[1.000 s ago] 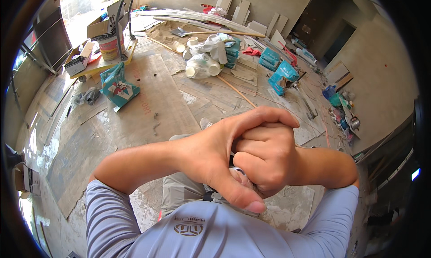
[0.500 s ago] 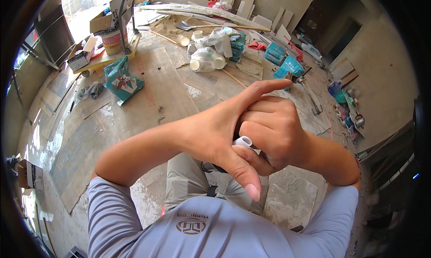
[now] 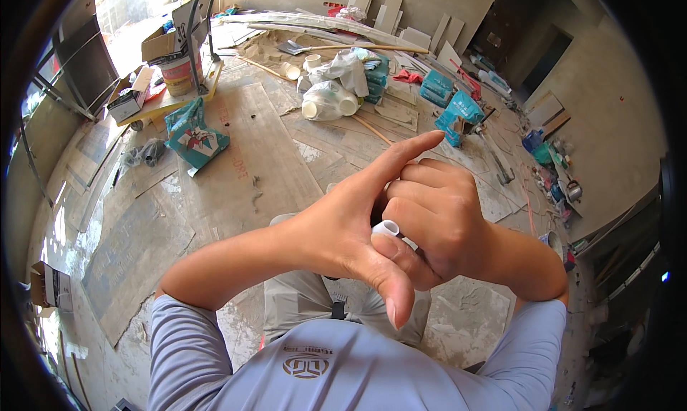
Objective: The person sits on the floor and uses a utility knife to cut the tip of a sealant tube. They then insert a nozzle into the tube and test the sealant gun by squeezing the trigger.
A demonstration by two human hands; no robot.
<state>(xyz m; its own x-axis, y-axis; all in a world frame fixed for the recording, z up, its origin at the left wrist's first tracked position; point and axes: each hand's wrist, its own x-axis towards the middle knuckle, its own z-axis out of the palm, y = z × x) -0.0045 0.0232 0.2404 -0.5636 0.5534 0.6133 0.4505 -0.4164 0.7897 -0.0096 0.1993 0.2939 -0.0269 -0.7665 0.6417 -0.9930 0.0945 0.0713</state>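
A short white plastic tube [image 3: 386, 228] shows its round open end between my two hands in front of my chest. My right hand [image 3: 438, 214] is closed around it, with the fingers curled and the thumb against its side. My left hand [image 3: 358, 211] lies close against the tube and the right hand's knuckles. Its index finger and thumb stretch wide apart, while its other fingers are hidden behind the right hand. Most of the tube's length is out of sight.
A teal bag [image 3: 195, 135] stands on boards at the left, near a flat cart [image 3: 164, 105] loaded with boxes and a bucket [image 3: 179, 75]. Farther off lie a sand heap [image 3: 268, 47], a shovel [image 3: 292, 47], plastic-wrapped cups [image 3: 329, 100] and teal bags [image 3: 458, 114].
Both hands have shifted slightly; the left thumb tip is a little higher and nearer the right hand. The white tube's visible end has tilted slightly and stays in the right hand.
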